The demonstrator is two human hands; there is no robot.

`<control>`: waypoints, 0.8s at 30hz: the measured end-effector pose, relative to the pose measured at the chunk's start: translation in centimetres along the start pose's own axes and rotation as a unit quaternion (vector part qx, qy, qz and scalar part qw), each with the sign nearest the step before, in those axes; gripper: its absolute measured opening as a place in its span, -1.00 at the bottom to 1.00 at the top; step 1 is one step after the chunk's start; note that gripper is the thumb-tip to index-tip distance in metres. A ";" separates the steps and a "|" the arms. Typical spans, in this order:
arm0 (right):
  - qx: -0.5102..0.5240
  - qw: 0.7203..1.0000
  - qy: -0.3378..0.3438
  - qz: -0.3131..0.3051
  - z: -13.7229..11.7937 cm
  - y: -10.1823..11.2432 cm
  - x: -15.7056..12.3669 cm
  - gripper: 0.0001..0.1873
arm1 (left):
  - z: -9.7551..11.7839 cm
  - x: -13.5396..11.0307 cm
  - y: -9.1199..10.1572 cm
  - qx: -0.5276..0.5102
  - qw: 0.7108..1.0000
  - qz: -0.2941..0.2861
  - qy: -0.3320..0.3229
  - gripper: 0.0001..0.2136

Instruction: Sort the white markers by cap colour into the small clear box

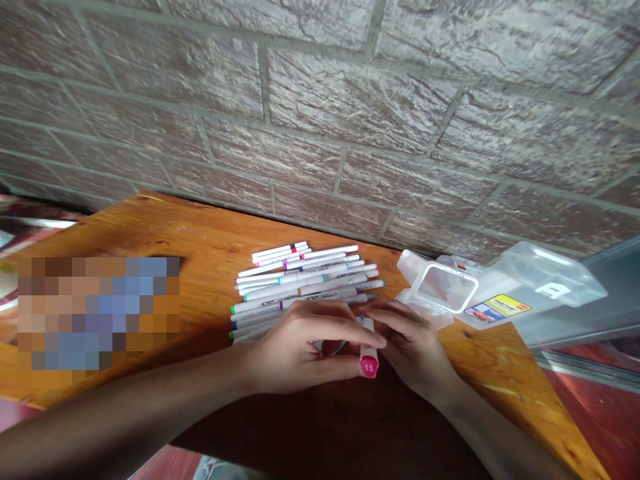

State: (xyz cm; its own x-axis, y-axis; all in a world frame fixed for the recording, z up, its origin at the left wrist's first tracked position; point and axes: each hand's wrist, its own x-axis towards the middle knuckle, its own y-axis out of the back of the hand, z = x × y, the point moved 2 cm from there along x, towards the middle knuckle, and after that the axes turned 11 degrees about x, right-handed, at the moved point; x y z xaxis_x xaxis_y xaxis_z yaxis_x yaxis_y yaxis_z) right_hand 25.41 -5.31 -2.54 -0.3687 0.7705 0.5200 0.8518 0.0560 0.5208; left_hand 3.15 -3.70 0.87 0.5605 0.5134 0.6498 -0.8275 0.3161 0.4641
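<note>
My left hand (305, 343) and my right hand (410, 343) meet over a white marker (369, 353) that stands on end, its pink cap marked 15 facing me. Fingers of both hands close round its barrel. Behind my hands lies a pile of several white markers (305, 280) with coloured caps, side by side on the wooden table (190, 233). My left fingers partly cover the nearest markers.
A clear plastic marker case (505, 290) with a yellow label lies open at the right, its lid (443, 287) toward the markers. A brick wall (320, 120) backs the table. A blurred patch covers the table's left part. Red floor shows at the right.
</note>
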 end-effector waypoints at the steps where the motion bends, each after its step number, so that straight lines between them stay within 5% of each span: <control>1: 0.004 1.000 -0.003 -0.002 0.0 0.0 0.0 -0.65 | 0.0 0.0 -0.1 -0.003 1.000 -0.002 -0.001 -0.78; 24: 0.041 0.999 -0.008 0.002 -0.3 -0.2 0.1 -0.73 | -0.1 0.0 0.2 -0.009 0.999 -0.002 0.031 -0.79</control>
State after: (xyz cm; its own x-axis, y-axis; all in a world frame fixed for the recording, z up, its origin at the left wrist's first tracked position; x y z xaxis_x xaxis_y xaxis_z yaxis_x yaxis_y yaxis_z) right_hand 25.09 -5.47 -2.37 -0.3606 0.7807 0.5103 0.8810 0.1055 0.4613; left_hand 3.03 -3.52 0.91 0.5606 0.5605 0.6095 -0.8264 0.3320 0.4548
